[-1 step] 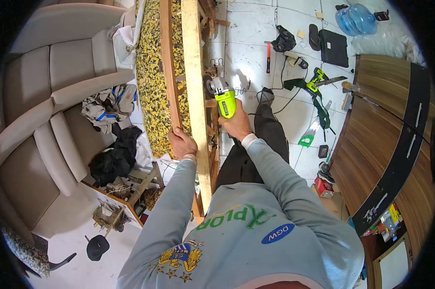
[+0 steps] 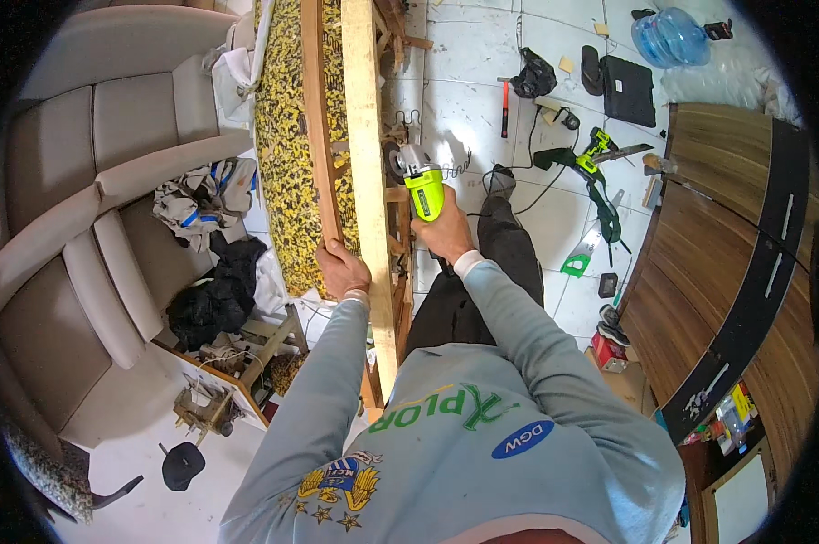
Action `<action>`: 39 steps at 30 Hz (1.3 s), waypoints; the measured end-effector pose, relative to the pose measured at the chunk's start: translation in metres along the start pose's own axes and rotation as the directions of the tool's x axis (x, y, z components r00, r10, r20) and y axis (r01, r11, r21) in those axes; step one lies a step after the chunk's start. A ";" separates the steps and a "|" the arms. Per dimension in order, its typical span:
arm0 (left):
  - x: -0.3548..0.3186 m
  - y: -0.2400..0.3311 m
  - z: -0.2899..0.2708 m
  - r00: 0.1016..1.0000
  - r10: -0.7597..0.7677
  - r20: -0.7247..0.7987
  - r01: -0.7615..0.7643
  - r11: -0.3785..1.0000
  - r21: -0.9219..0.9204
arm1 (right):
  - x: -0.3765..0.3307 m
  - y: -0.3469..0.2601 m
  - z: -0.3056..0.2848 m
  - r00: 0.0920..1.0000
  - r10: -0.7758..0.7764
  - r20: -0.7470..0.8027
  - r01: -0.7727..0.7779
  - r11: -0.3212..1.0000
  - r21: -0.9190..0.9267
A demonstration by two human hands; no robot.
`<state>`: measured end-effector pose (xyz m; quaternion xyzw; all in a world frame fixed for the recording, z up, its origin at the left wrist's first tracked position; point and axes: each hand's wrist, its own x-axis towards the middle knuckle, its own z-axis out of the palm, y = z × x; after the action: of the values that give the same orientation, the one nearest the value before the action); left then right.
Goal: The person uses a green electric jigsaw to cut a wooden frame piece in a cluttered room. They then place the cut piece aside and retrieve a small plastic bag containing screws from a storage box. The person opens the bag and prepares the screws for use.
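Observation:
My right hand [image 2: 447, 232] is wrapped round a lime-green angle grinder [image 2: 425, 194]. The grinder's disc [image 2: 393, 160] stands at the right edge of a long pale wooden beam [image 2: 367, 154]; I cannot tell whether they touch. With fingers closed, my left hand [image 2: 343, 270] grips the near end of a reddish-brown wooden rail [image 2: 319, 136], left of the beam. Under and beside that rail lies yellow-and-black speckled foam padding [image 2: 284, 172]. Wavy metal springs [image 2: 456, 167] stick out from the frame near the grinder.
A grey sofa [image 2: 133, 118] with heaped clothes [image 2: 205, 204] is on the left. On the white tiles at right lie a red-handled hammer [image 2: 505, 109], a green cordless saw [image 2: 600, 152], a handsaw [image 2: 580, 263], a black case [image 2: 629, 91] and a cord. A wooden cabinet [image 2: 699, 263] stands farther right.

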<state>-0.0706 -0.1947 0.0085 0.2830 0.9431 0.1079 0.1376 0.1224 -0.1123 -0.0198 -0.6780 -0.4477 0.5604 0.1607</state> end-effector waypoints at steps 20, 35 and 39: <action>0.005 -0.002 -0.004 0.997 -0.020 0.080 0.021 1.000 -0.007 | 0.002 -0.002 0.000 1.000 0.010 0.025 -0.011 0.998 0.054; 0.004 -0.005 -0.001 0.999 0.007 0.036 -0.005 0.997 -0.072 | 0.004 0.000 0.014 0.999 0.018 -0.035 -0.018 1.000 -0.015; 0.006 -0.010 0.002 1.000 0.018 0.005 -0.017 0.999 -0.033 | -0.005 0.000 0.014 0.999 -0.004 -0.039 0.003 1.000 -0.026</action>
<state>-0.0796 -0.1996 0.0029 0.2891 0.9383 0.1241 0.1438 0.1100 -0.1199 -0.0210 -0.6901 -0.4528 0.5410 0.1614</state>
